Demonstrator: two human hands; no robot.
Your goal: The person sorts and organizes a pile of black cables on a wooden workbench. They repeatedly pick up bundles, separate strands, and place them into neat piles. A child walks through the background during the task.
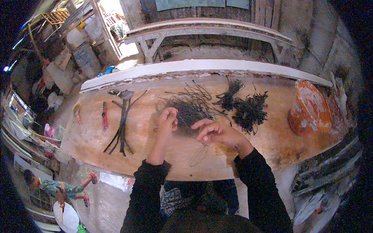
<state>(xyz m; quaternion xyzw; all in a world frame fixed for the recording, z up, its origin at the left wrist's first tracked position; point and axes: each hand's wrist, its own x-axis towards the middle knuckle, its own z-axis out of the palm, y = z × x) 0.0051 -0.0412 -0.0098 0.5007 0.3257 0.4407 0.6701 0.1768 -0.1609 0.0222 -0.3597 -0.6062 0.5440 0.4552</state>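
Black sleeves (pixel 264 188), bare hands (pixel 219 134).
I see plain, dull black fabric on both arms, loosely creased, its cuffs (pixel 160 166) ending short of the wrists; lower down I make out dark legwear (pixel 228 194) and a grey, dark-patterned cloth (pixel 173 200), details blurred.

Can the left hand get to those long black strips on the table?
Probably yes. The left hand is just to the right of the long black strips, and only flat wooden table seems to lie between them, so nothing looks in the way.
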